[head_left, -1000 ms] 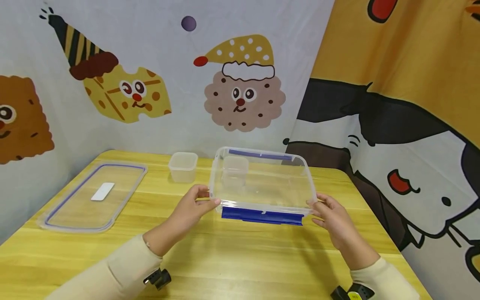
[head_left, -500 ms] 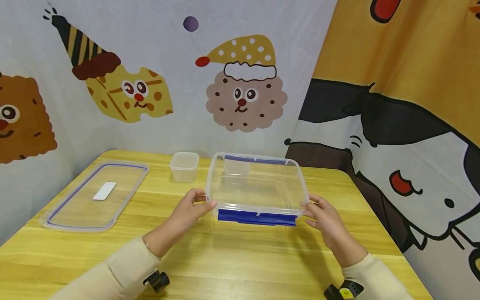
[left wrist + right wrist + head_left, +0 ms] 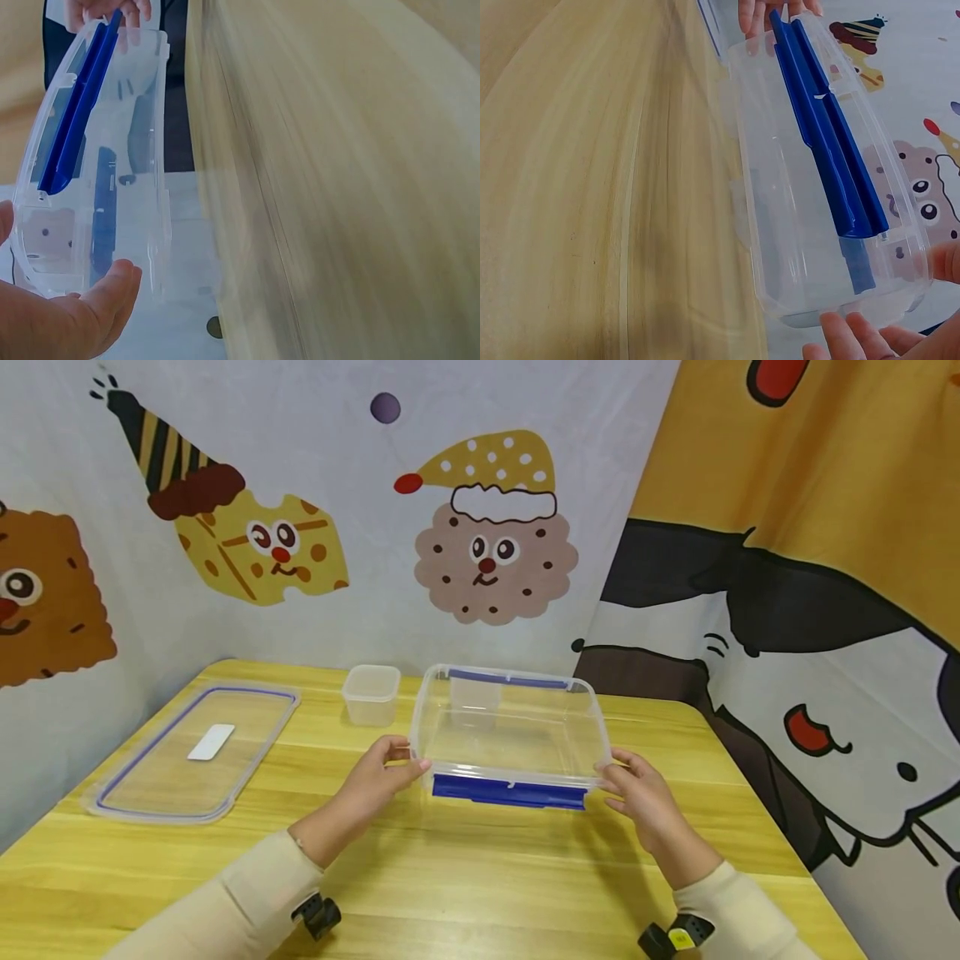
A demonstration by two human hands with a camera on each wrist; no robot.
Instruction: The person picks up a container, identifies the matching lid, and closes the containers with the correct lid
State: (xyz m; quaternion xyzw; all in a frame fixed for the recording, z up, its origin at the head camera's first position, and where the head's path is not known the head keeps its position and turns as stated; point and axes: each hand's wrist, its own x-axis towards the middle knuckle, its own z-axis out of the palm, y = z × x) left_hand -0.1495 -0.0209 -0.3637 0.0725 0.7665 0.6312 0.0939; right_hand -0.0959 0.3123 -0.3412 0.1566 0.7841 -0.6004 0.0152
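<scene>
Both hands hold a large clear plastic food container (image 3: 517, 739) by its short ends, in front of me in the head view. My left hand (image 3: 378, 785) grips the left end, thumb on the rim; my right hand (image 3: 645, 797) grips the right end. A blue locking clip (image 3: 510, 792) hangs along the near long side, and another blue clip (image 3: 510, 677) runs along the far side. The container (image 3: 139, 195) appears raised off the table in the left wrist view. In the right wrist view, its wall (image 3: 787, 202) shows nothing inside.
A clear lid (image 3: 161, 781) with a blue seal lies at the table's left, bearing a white rectangular piece (image 3: 212, 742). A small translucent tub (image 3: 371, 696) stands at the back. Another small tub (image 3: 474, 703) shows through the container. Printed cloth (image 3: 360, 635) hangs behind the table.
The container has shifted slightly left, with both hands moving along, and its far rim has tipped down a little. Its tilt is less than a second ago. The hands keep their hold.
</scene>
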